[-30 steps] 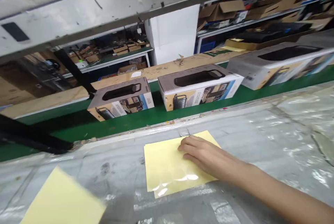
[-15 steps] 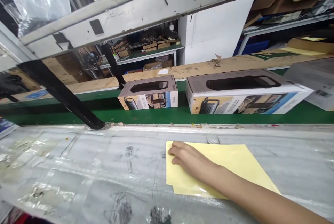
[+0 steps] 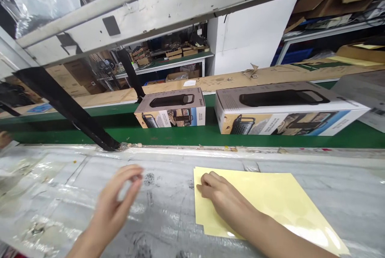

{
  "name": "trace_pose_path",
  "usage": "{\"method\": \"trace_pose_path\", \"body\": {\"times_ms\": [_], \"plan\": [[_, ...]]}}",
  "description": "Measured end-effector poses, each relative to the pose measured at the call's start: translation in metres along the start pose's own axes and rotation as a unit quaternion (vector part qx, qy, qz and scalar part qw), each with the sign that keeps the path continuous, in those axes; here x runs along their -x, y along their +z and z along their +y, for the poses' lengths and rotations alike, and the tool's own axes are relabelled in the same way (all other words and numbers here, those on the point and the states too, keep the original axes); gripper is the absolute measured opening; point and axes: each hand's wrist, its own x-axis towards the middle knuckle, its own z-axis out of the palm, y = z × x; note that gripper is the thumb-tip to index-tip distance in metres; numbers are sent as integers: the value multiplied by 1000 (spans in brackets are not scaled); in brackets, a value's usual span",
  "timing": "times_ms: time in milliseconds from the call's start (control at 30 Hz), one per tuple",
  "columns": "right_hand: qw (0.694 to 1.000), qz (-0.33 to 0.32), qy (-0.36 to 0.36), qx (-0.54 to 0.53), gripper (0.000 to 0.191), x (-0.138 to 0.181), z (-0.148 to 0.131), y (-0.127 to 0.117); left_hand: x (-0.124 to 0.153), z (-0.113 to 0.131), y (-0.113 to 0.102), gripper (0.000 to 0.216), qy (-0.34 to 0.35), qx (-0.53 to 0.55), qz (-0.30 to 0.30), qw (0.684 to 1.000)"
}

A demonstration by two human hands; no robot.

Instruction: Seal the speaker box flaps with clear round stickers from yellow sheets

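Sheets (image 3: 279, 198), yellow: head view shows them flat on the film-covered desk (image 3: 168, 218), right of centre. At least two, slightly out of line at the near left corner; faint round outlines on top. Long axis left to right, roughly along the desk's far edge; right end slants toward the wearer. No telling which end is the front.

Right hand (image 3: 221, 194) is the nearer, touching: over the sheets' left part, knuckles bent, fingertips just inside the left edge. Grip bunched, fingers together; cannot tell if paper is pinched. From this grip the sheets run rightward, partly beneath the forearm.

Left hand (image 3: 117, 198) over the desk, apart from the sheets, which lie to its right. Fingers point away and rightward. Grip: thumb and fingers bowed apart around a gap, tips near each other, nothing seen between.

Beyond: small box (image 3: 171, 101) and long box (image 3: 285, 103) on a green surface (image 3: 168, 137).
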Motion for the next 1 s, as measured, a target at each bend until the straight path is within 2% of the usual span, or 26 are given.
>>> {"method": "trace_pose_path", "body": {"times_ms": [67, 133, 200, 267, 400, 467, 533, 600, 667, 733, 833, 1000], "plan": [[1000, 9, -7, 7, 30, 0, 0, 3, -47, 19, 43, 26, 42, 26, -166, 985], [999, 21, 3, -24, 28, -1, 0, 3, -81, 29, 82, 30, 68, 56, -292, 952], [994, 31, 33, -103, 27, -1, 2, -1, -99, 31, 113, 28, 74, 72, -361, 927], [973, 38, 74, -214, 22, 0, 6, -9, -106, 28, 133, 27, 73, 58, -395, 914], [903, 73, 131, -402, 8, 13, 24, -27, -102, 21, 148, 35, 73, 25, -403, 912], [894, 106, 139, -412, 17, 21, 30, -31, -99, 20, 148, 32, 73, 33, -396, 915], [923, 106, 108, -354, 35, 28, 32, -31, -97, 18, 148, 24, 77, 48, -395, 914], [965, 63, 31, -254, 51, 30, 32, -27, -96, 17, 148, 17, 77, 62, -397, 913], [988, 12, -48, -148, 70, 29, 30, -23, -96, 14, 149, 14, 70, 73, -397, 912], [993, -27, -92, -70, 83, 25, 29, -22, -96, 12, 151, 14, 61, 83, -394, 913], [993, -53, -104, -18, 90, 20, 26, -25, -96, 10, 151, 16, 54, 90, -390, 915], [996, -30, -80, -13, 97, 20, 24, -24, -96, 11, 151, 15, 43, 99, -388, 915]]}}
